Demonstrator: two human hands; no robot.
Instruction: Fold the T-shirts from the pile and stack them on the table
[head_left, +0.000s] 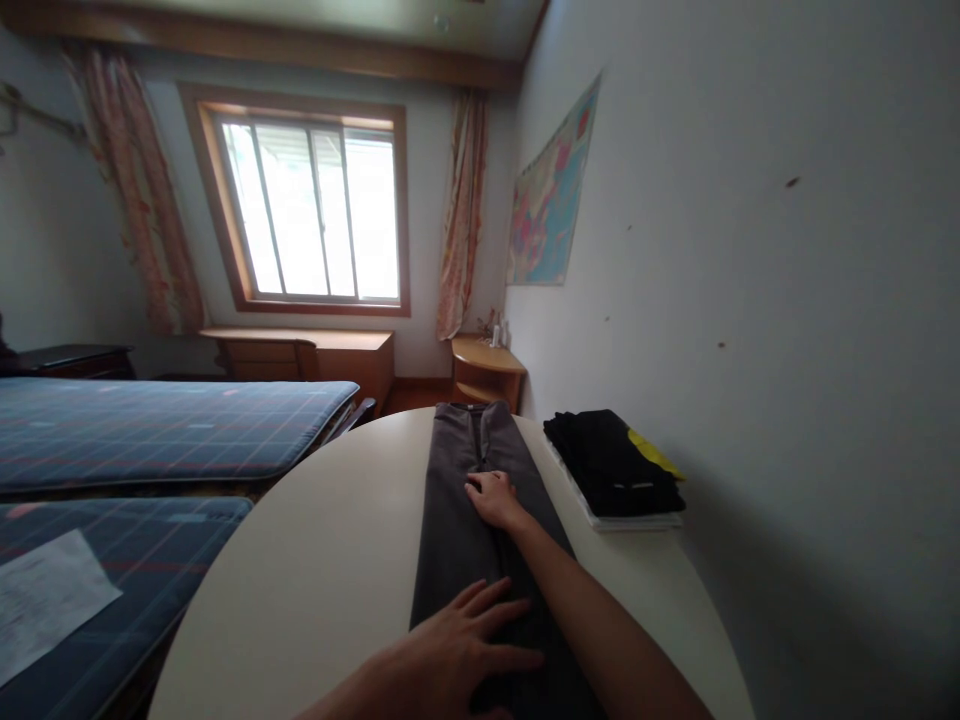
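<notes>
A pair of dark grey trousers [450,520] lies lengthwise on the round white table [322,560], its waistband at the far edge and its near end running out of view below. My left hand [480,635] is spread over the nearer part of the legs, fingers apart. Farther up, just below the fly, my right hand [493,497] rests on the cloth with its fingers slightly bent and holding nothing. The right forearm crosses over the right side of the trousers and hides part of them.
On the table's right side sits a stack of folded black clothes [611,465] with a yellow patch, close to the wall. Two mattresses with plaid covers [172,425] lie to the left, a paper sheet [52,600] on the nearer one. A corner shelf [487,358] stands beyond the table.
</notes>
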